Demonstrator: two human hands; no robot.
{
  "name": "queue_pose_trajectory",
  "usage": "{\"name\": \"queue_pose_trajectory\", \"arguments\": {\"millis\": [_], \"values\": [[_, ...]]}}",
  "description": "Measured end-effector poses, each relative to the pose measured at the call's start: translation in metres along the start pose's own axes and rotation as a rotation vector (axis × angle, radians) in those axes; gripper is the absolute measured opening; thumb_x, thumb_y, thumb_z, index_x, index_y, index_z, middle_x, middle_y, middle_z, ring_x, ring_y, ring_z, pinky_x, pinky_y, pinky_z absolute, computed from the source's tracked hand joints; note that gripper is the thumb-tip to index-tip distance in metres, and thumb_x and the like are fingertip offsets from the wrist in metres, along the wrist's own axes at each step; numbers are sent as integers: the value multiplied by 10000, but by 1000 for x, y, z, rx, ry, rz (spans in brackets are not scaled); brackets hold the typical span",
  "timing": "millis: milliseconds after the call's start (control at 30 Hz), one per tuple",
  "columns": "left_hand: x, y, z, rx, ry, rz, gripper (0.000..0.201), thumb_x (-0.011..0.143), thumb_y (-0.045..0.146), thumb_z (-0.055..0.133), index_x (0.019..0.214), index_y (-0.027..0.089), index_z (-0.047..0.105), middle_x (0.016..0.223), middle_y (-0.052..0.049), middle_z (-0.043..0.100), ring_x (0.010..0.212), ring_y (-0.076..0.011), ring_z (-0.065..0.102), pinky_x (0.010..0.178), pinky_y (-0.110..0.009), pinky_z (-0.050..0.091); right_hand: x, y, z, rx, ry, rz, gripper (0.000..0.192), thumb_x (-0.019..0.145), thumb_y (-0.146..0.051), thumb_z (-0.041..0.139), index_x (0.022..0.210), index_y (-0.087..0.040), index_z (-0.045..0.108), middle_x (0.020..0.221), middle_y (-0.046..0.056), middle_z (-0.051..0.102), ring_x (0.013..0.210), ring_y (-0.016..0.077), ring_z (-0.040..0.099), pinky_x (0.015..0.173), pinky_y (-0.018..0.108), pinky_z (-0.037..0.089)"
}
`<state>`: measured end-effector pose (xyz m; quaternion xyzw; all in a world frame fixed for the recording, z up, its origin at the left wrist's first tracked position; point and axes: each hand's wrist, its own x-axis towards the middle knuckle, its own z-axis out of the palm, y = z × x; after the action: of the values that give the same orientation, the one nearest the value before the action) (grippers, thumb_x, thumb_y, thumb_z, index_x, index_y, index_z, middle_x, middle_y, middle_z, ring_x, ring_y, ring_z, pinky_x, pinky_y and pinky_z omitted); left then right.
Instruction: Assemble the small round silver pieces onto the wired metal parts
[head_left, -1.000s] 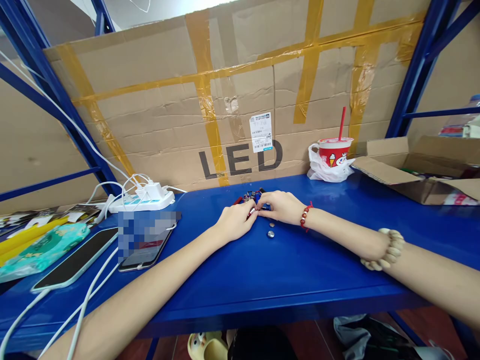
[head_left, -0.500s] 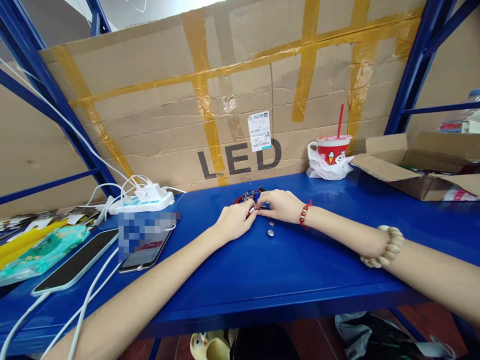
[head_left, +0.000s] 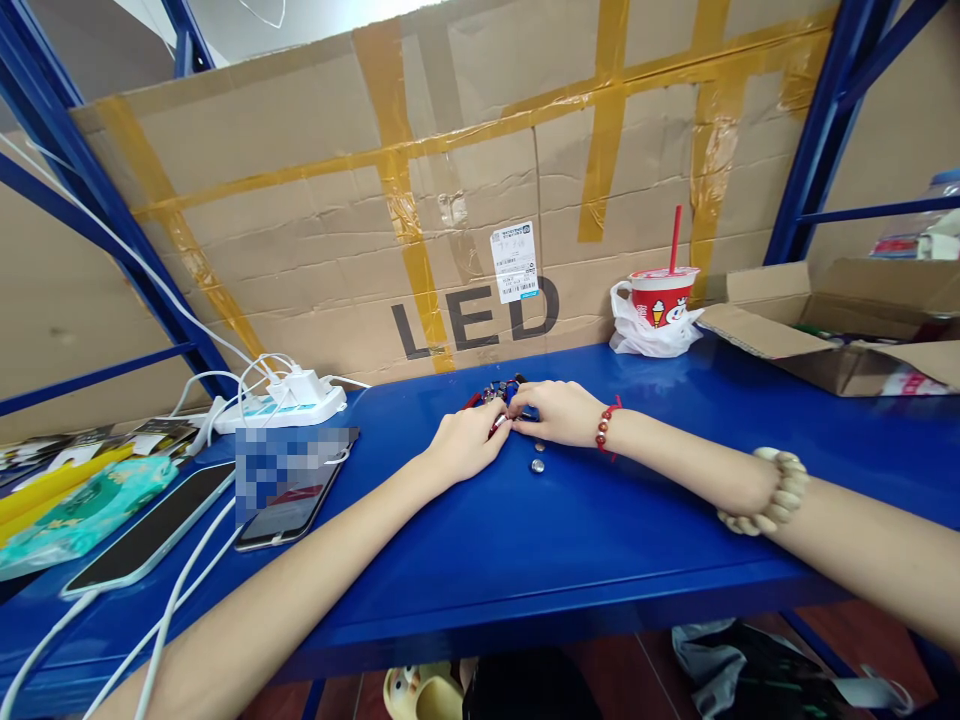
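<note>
both hands are working at the middle of a blue shelf (head_left: 570, 540), well back from its front edge. bare blue surface is lying open in front of the hands and to their right, out to a cardboard box (head_left: 832, 340) sitting at the right end. the left side is crowded: two phones (head_left: 150, 530) are lying flat with white cables (head_left: 172, 600) running across them, a teal pack (head_left: 75, 515) is lying at the far left, and a white power strip (head_left: 281, 405) is sitting near the back. behind everything a taped cardboard sheet (head_left: 450, 220) marked "led" is closing off the rear, framed by blue uprights.

the left hand (head_left: 469, 445) and right hand (head_left: 559, 412) are meeting fingertip to fingertip over a small cluster of parts (head_left: 501, 393), red, blue and metallic, lying just behind the fingers. the left fingers (head_left: 501, 432) are curling inward and appear to be pinching a small red-and-silver piece; the right fingers (head_left: 525, 410) are pressing together against the same spot. exactly what is held is too small to tell. two small round metal discs (head_left: 538, 465) are lying on the shelf just in front of the right hand, not touching it.

a red cup (head_left: 660, 300) with a straw is standing in a white bag near the back right. the right forearm is wearing a red bead bracelet (head_left: 602, 430) and a pale bead bracelet (head_left: 772, 495).
</note>
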<state>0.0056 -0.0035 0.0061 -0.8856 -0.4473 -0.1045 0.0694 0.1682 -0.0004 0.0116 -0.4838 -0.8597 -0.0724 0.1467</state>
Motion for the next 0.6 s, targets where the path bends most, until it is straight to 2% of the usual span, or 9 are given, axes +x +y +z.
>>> {"name": "queue_pose_trajectory", "arguments": {"millis": [267,600], "values": [[1,0,1,1,-4,-13,224,858,332,250,908,219,437,873,-14,601,776,-176,581,600,-247,425,-2,-4,-2,-54,-58,-7,238,778,-342,416,914,-243,584,993,25,583,819,173,573,599,243,386],[2,-1,2,-2,5,-16,222,856,344,256,902,223,437,866,-9,605,762,-178,584,582,-249,423,-2,-4,-3,-55,-60,-31,242,788,-333,396,903,-222,578,974,41,584,859,189,563,605,245,390]]}}
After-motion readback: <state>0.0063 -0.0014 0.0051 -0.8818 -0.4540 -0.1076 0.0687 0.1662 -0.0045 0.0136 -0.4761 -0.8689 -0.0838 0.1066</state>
